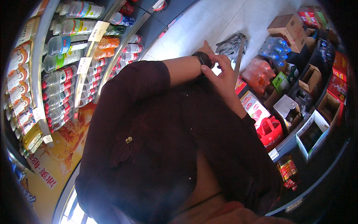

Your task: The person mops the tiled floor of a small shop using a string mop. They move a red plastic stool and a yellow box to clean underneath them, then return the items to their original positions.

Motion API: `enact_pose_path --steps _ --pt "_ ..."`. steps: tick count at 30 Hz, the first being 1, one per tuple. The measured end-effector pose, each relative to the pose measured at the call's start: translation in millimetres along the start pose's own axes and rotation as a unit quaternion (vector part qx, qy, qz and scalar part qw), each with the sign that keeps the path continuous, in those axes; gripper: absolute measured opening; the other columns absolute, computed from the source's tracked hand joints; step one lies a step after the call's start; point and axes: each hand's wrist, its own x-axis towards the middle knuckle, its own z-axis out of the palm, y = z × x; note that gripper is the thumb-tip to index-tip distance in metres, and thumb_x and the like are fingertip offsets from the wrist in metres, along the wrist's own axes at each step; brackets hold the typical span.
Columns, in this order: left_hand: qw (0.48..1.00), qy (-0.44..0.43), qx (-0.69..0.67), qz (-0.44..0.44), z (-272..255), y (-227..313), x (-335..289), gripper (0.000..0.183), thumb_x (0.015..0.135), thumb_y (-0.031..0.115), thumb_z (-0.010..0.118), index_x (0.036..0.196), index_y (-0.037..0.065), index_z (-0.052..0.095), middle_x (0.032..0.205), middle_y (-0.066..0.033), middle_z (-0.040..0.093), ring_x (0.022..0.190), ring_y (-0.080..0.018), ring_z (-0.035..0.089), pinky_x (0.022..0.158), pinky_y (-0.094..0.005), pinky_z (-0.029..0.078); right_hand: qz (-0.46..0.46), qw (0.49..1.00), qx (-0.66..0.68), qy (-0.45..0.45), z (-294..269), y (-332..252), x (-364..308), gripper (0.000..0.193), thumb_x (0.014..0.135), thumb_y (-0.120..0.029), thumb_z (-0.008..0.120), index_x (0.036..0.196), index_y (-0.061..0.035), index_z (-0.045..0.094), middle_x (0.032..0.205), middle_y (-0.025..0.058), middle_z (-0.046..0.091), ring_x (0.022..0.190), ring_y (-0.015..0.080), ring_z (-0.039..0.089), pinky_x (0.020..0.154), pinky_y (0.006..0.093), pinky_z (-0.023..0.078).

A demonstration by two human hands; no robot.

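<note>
Here, the fingertips (204, 68) of the right hand (223, 78) press against a black round wristwatch (203, 58) worn on the opposite wrist; the thumb and forefinger pinch at its edge, so this hand is grasping the watch rather than lying loose. The left hand (206, 47) is mostly hidden behind its own wrist, and whether its fingers are curled or spread cannot be told. The watch sits at the upper middle of the view, raised in front of the chest, with both forearms crossing toward it. The forearms emerge from the rolled sleeves of a dark maroon button-up shirt (156, 142), which fills the centre of the picture.

To the left, curved metal shop shelves (36, 74) hold rows of clear plastic drink bottles (59, 80), some with red labels, some with orange contents, and white paper price tags (97, 30) hang on the shelf rails. Beyond the hands lies a pale tiled floor (209, 26), where a grey string mop (231, 44) rests. To the right, open brown cardboard boxes (289, 28) stand near a shrink-wrapped pack of blue-capped water bottles (275, 47), and a red plastic shopping bag (270, 131) sits lower down beside them.
</note>
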Motion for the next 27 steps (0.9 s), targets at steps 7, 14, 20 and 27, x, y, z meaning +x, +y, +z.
enact_pose_path --steps 7,14,20,27 --pt "1.0 0.002 -0.006 -0.007 -6.4 1.7 -10.4 0.019 0.074 0.022 0.059 0.083 0.009 0.069 0.085 -0.01 0.067 0.085 -0.0277 0.061 0.092 -0.0463 0.037 -0.055 0.998 -0.027 0.005 -0.8 -9.2 -1.1 0.038 0.071 -0.017 0.076 0.104 -0.0043 0.061 0.099 0.0095 0.056 0.095 0.0237 0.053 0.083 0.0315 0.043" --pt "0.947 0.287 0.141 0.029 -15.9 11.4 -39.0 0.026 0.072 0.02 0.058 0.087 0.0 0.066 0.092 -0.0148 0.065 0.092 -0.0293 0.061 0.099 -0.0474 0.036 0.079 0.976 -0.04 0.198 -42.8 73.1 -22.9 0.027 0.082 -0.02 0.067 0.105 -0.0083 0.062 0.104 0.0078 0.059 0.1 0.021 0.054 0.08 0.0317 0.043" --pt "0.856 0.467 0.106 0.195 -32.1 26.3 -50.3 0.026 0.072 0.017 0.058 0.09 -0.001 0.066 0.102 -0.0144 0.064 0.108 -0.0294 0.056 0.102 -0.0488 0.037 0.43 0.786 0.414 0.164 -46.9 145.0 -73.1 0.033 0.085 -0.022 0.063 0.11 -0.0032 0.051 0.102 0.0132 0.058 0.095 0.0235 0.059 0.078 0.0363 0.05" --pt "0.824 0.488 0.118 0.263 -51.3 36.2 -65.0 0.02 0.073 0.016 0.059 0.085 0.0 0.066 0.101 -0.0135 0.063 0.109 -0.0292 0.056 0.102 -0.0451 0.039 0.355 0.697 0.596 0.183 -41.3 114.3 -38.8 0.018 0.091 -0.017 0.05 0.101 -0.0037 0.055 0.088 0.0083 0.062 0.074 0.0179 0.065 0.065 0.0282 0.057"
